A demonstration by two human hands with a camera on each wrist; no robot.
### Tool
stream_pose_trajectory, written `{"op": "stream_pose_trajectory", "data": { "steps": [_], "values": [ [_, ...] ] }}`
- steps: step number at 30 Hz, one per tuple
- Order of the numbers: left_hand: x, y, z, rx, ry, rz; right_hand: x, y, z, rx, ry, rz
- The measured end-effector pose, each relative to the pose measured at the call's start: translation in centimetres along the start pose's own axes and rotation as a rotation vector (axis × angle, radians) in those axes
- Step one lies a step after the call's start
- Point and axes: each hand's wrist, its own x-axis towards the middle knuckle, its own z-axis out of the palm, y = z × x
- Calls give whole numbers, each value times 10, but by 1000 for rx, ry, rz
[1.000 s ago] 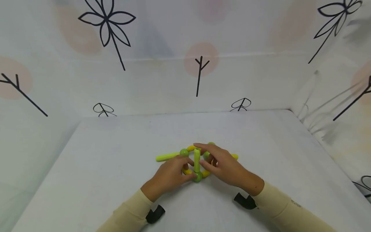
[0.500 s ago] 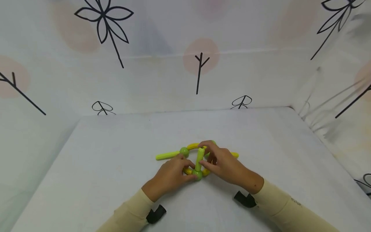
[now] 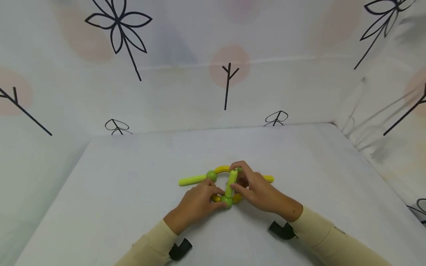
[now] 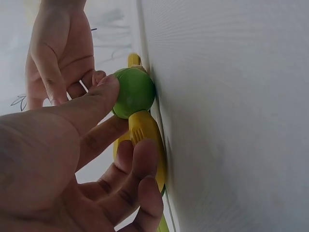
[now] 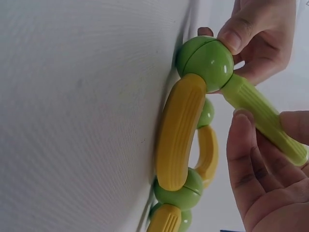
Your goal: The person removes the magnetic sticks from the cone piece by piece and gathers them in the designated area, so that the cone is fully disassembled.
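Two hands are seen over one white table (image 3: pixel 126 207), and between them one built shape of green balls and rods is laid, at about the middle of the table.

By the left hand (image 3: pixel 199 199), the near green ball (image 3: pixel 227 202) is held: the thumb is pressed on its surface, and the other fingers are bent beside one curved yellow rod (image 4: pixel 150 145), which is joined to this ball. By the right hand (image 3: pixel 254 186), one light green rod (image 3: pixel 232 183) is pinched between the thumb and the bent fingers. The lower end of this rod is set against the near green ball, and the rod is tilted toward the right hand.

Four green balls can be counted in the right wrist view, of which two, the lower balls (image 5: pixel 175 194), are placed close together. Three curved yellow rods are shown in the head view, one of them the back rod (image 3: pixel 222 169). Outside the curve, one second light green rod (image 3: pixel 192 180) is pointed to the left, and one yellow end piece (image 3: pixel 268 178) to the right. How this piece is joined is hidden by the right hand.
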Motion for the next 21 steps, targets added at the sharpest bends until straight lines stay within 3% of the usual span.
{"op": "stream_pose_trajectory", "data": {
  "steps": [8, 14, 21],
  "values": [
    [0, 1, 0, 22, -2, -2, 0, 2, -2, 76, 7, -2],
    [0, 1, -2, 24, -21, -9, -3, -5, -26, 114, 227, -14],
    [0, 1, -2, 19, -21, -12, -4, -3, -48, -49, 411, -13]
  ]
}}
